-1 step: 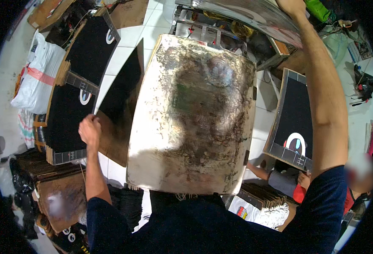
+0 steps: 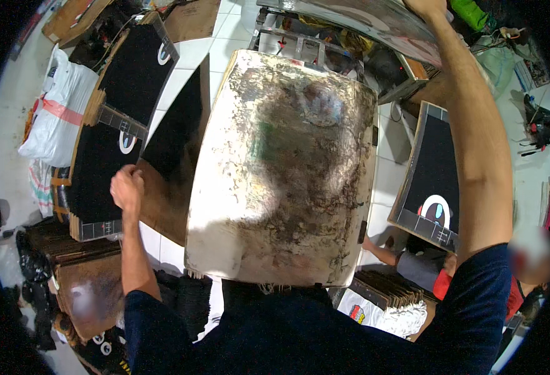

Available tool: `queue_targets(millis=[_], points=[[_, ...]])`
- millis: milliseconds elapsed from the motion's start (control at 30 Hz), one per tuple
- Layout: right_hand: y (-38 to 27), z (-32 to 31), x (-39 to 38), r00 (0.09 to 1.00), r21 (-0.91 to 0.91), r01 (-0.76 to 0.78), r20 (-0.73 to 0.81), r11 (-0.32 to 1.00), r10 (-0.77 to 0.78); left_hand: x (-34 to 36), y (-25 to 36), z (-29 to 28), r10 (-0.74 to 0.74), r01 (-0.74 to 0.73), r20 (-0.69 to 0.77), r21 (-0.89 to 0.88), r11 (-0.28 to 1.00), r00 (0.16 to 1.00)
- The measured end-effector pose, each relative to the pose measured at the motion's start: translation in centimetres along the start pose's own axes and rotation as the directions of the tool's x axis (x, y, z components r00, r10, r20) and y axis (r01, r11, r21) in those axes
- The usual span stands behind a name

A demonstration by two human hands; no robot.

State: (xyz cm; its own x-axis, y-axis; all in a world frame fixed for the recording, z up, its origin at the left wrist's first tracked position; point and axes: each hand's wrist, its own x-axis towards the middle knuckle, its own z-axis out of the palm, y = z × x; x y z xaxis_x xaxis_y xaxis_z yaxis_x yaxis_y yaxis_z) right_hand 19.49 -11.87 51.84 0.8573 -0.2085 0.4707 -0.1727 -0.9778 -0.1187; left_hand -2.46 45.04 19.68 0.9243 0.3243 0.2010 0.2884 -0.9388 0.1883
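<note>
My left hand (image 2: 128, 189) is closed, fingers curled, at the left corner of a tilted brown board (image 2: 168, 206) with black cloth (image 2: 178, 119) on its upper part. That board stands between a stack of cloth-covered boards (image 2: 103, 169) and a large paint-stained printing table top (image 2: 287, 187). Up at the far right, my right hand (image 2: 426, 7) grips the rim of a raised, shiny grey printing screen (image 2: 375, 28); the picture's edge cuts off part of the hand. The screen is lifted clear of the table top.
Right of the table top lies another black cloth-covered board (image 2: 434, 169) with a printed eye shape. A co-worker's arm (image 2: 381, 252) reaches in near it. White bags (image 2: 59, 119) stand at the far left, stacked brown boards (image 2: 94, 290) below. A metal frame (image 2: 309, 50) lies behind the table top.
My left hand has shifted slightly left and toward me, and the tilted board has moved a little with it. My right hand and the screen have moved slightly up and left.
</note>
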Motion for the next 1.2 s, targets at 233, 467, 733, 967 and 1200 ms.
queue_targets(millis=[233, 467, 733, 967, 1200], points=[[1.6, 0.6, 0.8, 0.989, 0.065, 0.135, -0.075, 0.989, -0.130, -6.6, 7.3, -15.9, -0.104, 0.115, -0.183, 0.047, 0.992, 0.977], [1.7, -0.1, 1.2, 0.994, 0.133, 0.106, -0.028, 0.985, -0.103, -22.9, 17.8, -20.7, 0.321, -0.364, -0.343, -0.065, 0.929, 0.883], [1.5, 0.0, 1.6, 0.990, 0.101, 0.131, -0.074, 0.986, -0.123, -31.0, 26.3, -13.4, 0.400, -0.366, 0.115, -0.237, 0.900, 0.909], [1.5, 0.0, 0.8, 0.991, 0.082, 0.114, -0.073, 0.990, -0.108, -34.9, 31.3, -5.8, 0.663, -0.607, 0.218, -0.276, 0.746, 0.716], [1.5, 0.2, 0.5, 0.992, 0.167, 0.124, -0.059, 0.978, -0.115, -32.2, 22.7, 2.8, 0.290, -0.211, 0.115, -0.448, 0.869, 0.950]])
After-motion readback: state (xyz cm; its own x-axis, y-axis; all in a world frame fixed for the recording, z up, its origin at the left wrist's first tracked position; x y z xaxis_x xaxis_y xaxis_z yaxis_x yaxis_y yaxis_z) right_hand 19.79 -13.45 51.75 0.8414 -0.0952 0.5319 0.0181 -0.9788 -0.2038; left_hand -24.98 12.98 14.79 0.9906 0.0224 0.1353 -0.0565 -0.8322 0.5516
